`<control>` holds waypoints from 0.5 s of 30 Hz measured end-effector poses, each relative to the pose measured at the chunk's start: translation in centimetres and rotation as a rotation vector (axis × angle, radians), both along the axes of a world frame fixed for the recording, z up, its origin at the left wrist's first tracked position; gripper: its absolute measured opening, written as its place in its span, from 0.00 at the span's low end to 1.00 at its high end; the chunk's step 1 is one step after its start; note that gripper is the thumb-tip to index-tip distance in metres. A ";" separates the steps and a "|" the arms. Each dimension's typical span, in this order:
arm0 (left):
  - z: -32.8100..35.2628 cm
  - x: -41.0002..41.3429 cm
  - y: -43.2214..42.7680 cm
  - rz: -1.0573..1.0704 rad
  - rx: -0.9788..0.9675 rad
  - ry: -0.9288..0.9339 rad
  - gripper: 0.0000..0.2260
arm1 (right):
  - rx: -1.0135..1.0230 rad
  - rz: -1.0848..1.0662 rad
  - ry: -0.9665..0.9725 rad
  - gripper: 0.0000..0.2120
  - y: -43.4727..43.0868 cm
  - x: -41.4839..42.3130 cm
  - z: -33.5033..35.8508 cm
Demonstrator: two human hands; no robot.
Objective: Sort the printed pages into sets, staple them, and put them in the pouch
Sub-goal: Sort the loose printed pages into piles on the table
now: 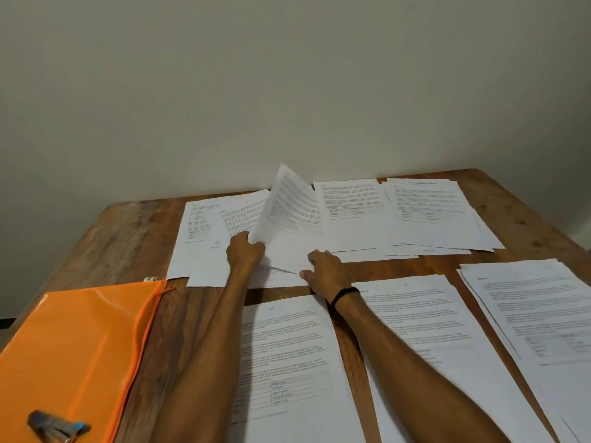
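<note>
Printed pages lie in several piles across the wooden table [134,231]. My left hand [244,254] pinches the lower corner of a lifted printed page [287,206], which stands tilted above the middle far pile [284,251]. My right hand [326,271] rests on the near edge of that same pile, fingers spread on the paper. Three nearer piles sit in front: one between my arms [287,346], one under my right forearm [425,314], one at the right edge [537,314]. An orange zip pouch [73,346] lies at the near left with a metal stapler [57,426] on it.
More page piles lie at the far left [198,231] and far right [428,212] beside a plain wall. Bare wood shows at the far left of the table. A small metal object [151,278] peeks out behind the pouch's top edge.
</note>
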State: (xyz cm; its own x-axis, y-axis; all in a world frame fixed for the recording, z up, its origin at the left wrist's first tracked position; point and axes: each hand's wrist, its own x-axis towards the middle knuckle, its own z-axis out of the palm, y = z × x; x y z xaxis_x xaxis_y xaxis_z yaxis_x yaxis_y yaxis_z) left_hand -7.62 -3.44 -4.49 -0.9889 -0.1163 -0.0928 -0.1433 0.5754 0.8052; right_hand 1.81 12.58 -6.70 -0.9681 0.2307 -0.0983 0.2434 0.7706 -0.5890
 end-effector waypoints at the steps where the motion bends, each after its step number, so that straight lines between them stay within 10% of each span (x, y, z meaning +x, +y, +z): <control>1: 0.1 0.4 -0.3 0.011 0.041 0.031 0.15 | -0.009 -0.012 0.028 0.21 -0.2 0.2 0.1; 11: 4.3 7.1 -6.5 0.273 0.626 0.071 0.13 | -0.679 -0.282 0.189 0.40 0.2 1.9 6.3; 15: 5.3 13.5 -9.1 0.194 0.561 0.001 0.15 | -0.916 -0.150 0.139 0.26 0.0 4.2 8.3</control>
